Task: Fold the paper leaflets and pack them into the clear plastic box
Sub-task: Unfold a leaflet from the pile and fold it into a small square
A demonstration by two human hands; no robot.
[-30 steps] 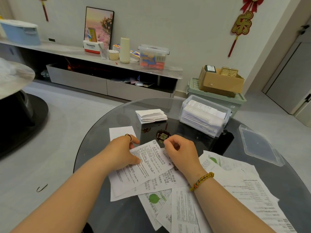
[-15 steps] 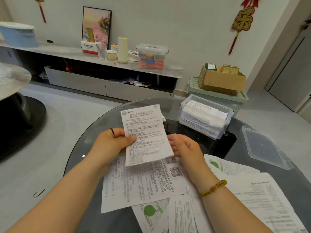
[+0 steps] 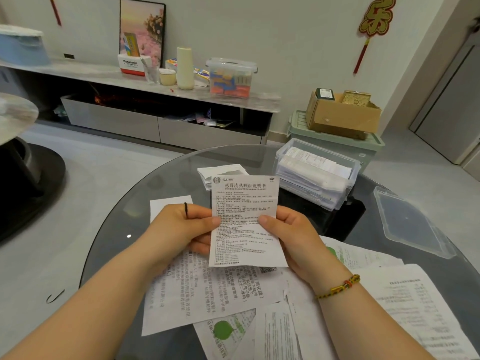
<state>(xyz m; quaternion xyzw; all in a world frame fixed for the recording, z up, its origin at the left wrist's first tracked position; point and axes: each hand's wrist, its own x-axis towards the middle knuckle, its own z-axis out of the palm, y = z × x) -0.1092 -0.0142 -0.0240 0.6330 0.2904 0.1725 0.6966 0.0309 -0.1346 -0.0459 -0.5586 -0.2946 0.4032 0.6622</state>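
I hold one printed paper leaflet [image 3: 244, 203] upright above the round glass table [image 3: 135, 211]. My left hand [image 3: 181, 227] pinches its left edge, thumb on the front. My right hand [image 3: 293, 237] pinches its right edge the same way. The clear plastic box [image 3: 315, 172] stands behind and to the right, open and holding several folded leaflets. Its clear lid [image 3: 410, 222] lies flat at the table's right side. A small stack of folded leaflets [image 3: 220, 171] sits behind the held sheet. Several unfolded leaflets [image 3: 207, 294] lie spread under my hands and wrists.
More loose sheets [image 3: 415, 302] cover the table's near right. A blank white slip [image 3: 166, 206] lies left of my left hand. Beyond the table are a cardboard box [image 3: 342, 118] on a green crate and a low cabinet [image 3: 166, 126] along the wall.
I picked one leaflet off the pile on the table and raised it. It was tilted half a second ago; now both hands hold it straight and upright by its side edges.
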